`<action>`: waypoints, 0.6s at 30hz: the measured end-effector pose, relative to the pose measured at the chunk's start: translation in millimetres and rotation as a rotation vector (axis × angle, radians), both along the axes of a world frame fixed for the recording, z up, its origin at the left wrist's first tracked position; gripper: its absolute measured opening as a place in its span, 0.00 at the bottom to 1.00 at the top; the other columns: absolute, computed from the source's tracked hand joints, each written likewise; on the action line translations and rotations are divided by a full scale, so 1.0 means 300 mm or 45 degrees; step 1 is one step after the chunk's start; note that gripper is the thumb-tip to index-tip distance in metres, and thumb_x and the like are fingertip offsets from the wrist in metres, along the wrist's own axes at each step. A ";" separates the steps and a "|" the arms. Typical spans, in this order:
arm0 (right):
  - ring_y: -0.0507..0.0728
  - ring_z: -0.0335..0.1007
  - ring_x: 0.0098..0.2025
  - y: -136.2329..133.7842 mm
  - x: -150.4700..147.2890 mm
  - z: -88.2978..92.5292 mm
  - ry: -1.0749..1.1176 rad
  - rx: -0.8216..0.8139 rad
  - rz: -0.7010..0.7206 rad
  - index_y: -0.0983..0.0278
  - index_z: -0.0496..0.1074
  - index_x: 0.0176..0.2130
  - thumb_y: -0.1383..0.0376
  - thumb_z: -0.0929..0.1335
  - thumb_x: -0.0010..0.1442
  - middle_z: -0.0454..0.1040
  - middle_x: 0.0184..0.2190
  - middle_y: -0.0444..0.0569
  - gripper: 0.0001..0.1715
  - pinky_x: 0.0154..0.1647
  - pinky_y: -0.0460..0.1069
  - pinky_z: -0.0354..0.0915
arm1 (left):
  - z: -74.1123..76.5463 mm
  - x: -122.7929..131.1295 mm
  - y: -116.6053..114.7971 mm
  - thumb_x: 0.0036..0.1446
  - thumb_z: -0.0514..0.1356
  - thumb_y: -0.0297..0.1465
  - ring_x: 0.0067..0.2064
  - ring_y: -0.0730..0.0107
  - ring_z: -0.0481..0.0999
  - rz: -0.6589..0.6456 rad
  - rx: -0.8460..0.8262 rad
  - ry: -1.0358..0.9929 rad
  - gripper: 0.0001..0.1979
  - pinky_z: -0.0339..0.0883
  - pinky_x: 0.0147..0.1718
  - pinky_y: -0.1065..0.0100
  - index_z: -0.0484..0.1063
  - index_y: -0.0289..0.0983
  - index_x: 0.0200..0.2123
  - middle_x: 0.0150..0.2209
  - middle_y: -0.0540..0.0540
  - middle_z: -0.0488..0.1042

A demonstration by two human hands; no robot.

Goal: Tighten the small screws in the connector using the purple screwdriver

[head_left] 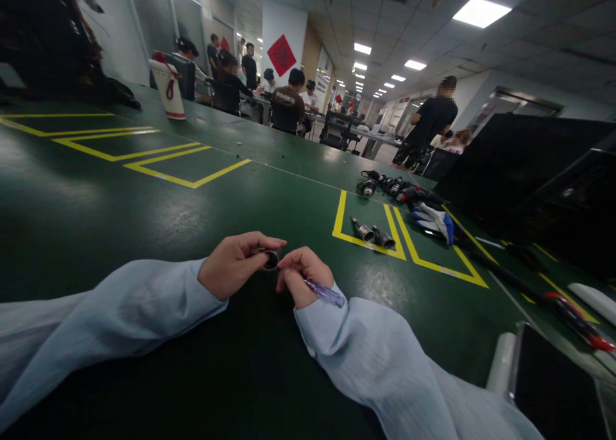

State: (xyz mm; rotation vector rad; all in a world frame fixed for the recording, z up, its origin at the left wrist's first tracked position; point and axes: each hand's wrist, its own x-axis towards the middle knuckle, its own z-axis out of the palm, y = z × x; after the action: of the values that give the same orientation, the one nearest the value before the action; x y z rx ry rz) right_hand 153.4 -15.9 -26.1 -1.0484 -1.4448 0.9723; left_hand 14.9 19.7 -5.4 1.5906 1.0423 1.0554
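Observation:
My left hand is closed around a small round metal part, gripping it between thumb and fingers just above the green table. My right hand is closed on a tool with a clear purple handle, its tip pointing toward the metal part. The two hands almost touch. Both forearms, in pale blue sleeves, rest on the table.
Two metal sockets lie in a yellow-taped box at right. Further back lie several dark parts and a blue-white glove. A paper cup stands far left. Black cases and a red-handled tool sit at right. People work in the background.

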 end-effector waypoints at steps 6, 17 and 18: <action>0.47 0.61 0.15 0.004 -0.004 -0.007 0.063 -0.012 -0.021 0.62 0.64 0.27 0.70 0.60 0.48 0.65 0.13 0.36 0.05 0.20 0.42 0.58 | 0.004 0.004 0.007 0.40 0.59 0.28 0.42 0.62 0.76 0.033 -0.032 -0.014 0.10 0.69 0.44 0.60 0.74 0.34 0.30 0.40 0.43 0.77; 0.45 0.52 0.11 0.100 0.015 0.005 0.309 -0.092 -0.045 0.62 0.61 0.28 0.67 0.61 0.46 0.65 0.12 0.36 0.03 0.15 0.42 0.51 | -0.017 0.034 0.109 0.40 0.59 0.29 0.35 0.66 0.76 0.102 -0.011 -0.110 0.10 0.73 0.37 0.60 0.72 0.32 0.29 0.37 0.44 0.76; 0.45 0.51 0.11 0.116 0.014 0.004 0.329 -0.070 -0.048 0.62 0.60 0.28 0.67 0.62 0.46 0.66 0.12 0.35 0.04 0.15 0.42 0.51 | -0.020 0.038 0.125 0.39 0.60 0.29 0.34 0.67 0.76 0.101 -0.021 -0.122 0.10 0.73 0.37 0.60 0.72 0.32 0.30 0.35 0.45 0.76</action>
State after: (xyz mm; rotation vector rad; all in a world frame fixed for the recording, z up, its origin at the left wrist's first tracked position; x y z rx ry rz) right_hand 157.7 18.8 -24.9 -0.9475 -1.1889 1.0827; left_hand 26.2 57.1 -11.5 1.4812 1.0538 1.1621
